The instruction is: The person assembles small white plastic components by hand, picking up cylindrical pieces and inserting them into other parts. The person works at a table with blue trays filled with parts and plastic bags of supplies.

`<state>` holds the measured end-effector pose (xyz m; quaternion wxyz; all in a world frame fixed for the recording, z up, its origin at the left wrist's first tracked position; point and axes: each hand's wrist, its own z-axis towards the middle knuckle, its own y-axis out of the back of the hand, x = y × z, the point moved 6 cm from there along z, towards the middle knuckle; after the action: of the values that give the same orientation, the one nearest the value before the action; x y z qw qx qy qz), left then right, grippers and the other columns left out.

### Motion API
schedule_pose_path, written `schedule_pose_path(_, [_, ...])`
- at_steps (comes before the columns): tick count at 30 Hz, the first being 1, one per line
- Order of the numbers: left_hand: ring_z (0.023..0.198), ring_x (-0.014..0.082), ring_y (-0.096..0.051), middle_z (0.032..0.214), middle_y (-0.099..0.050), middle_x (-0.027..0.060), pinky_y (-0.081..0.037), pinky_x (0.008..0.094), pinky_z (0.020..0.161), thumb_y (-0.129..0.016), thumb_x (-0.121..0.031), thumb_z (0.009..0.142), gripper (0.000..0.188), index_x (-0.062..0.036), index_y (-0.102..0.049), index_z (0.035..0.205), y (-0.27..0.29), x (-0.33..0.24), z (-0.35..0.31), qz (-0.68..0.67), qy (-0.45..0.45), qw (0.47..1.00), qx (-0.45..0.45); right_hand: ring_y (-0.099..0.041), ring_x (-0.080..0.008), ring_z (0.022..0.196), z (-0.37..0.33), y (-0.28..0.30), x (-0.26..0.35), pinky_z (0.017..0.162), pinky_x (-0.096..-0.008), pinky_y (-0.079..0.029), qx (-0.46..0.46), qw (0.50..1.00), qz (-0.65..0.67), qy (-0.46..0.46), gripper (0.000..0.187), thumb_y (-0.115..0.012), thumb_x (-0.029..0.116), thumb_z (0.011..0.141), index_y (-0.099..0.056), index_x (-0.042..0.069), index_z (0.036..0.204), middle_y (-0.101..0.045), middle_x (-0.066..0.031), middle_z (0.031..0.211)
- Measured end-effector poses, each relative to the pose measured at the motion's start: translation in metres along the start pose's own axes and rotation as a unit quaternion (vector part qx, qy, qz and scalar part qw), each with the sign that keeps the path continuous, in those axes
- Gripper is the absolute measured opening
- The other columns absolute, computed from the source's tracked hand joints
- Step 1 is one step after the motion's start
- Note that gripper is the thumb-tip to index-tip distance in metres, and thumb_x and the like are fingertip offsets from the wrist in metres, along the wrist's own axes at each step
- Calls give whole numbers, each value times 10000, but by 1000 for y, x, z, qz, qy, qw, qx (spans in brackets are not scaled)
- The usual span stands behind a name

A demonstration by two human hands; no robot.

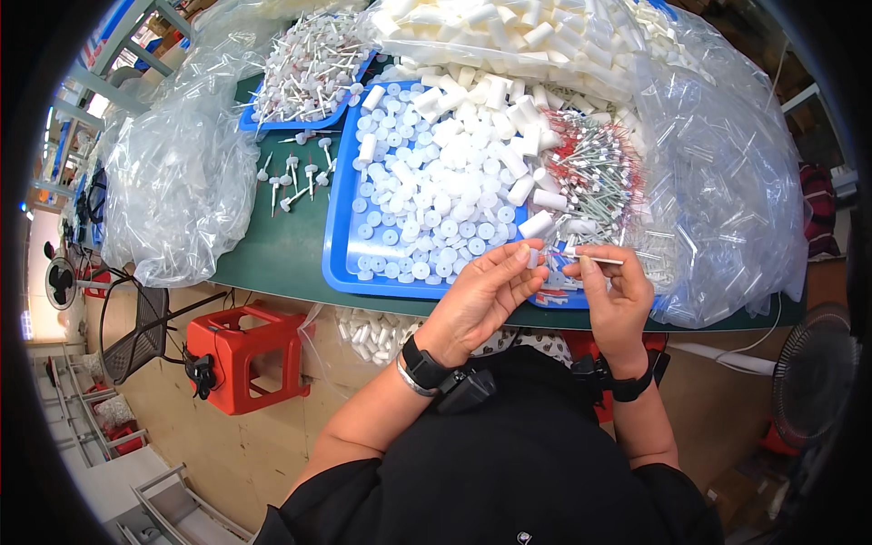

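Observation:
Between the thumb and fingers of my left hand (495,289) is a small translucent disc (533,259), pinched on edge. My right hand (616,292) grips a thin white rod (606,261) whose tip points left toward the disc; the two look a little apart. Both hands hover over the front edge of a blue tray (341,259) full of loose pale discs (445,222) and white foam cylinders (536,224). Just beyond my right hand lies a pile of thin rod-like parts with red wires (595,173).
A second blue tray (300,120) of disc-and-rod pieces stands at the back left, with several loose pieces (311,173) on the green table (272,254). Clear plastic bags (173,200) flank the work area. A red stool (241,359) and a fan (817,372) stand below.

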<state>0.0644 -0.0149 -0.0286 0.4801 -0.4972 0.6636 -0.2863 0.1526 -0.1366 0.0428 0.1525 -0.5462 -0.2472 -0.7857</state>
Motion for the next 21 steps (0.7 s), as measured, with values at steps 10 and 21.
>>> schedule_pose_path(10, [897,114,-635,1000,-640,57,-534,217,797,-583,-156,948,296,21,-558,1185,2,4,1,15,6,1000,24,-696,-233,708,0,-11,20,635,-303,-540,83,971,-139,177,130,-673,-33,792,-623,-10,911,-691,-134,837])
schedule_pose_path(21, [780,100,-593,895,-625,22,-510,219,736,-590,-187,947,295,15,-584,1162,6,12,3,37,-2,999,13,-629,-142,549,-2,-15,-3,475,-270,-464,120,985,-94,-77,111,-635,57,881,-658,-30,948,-676,-103,743])
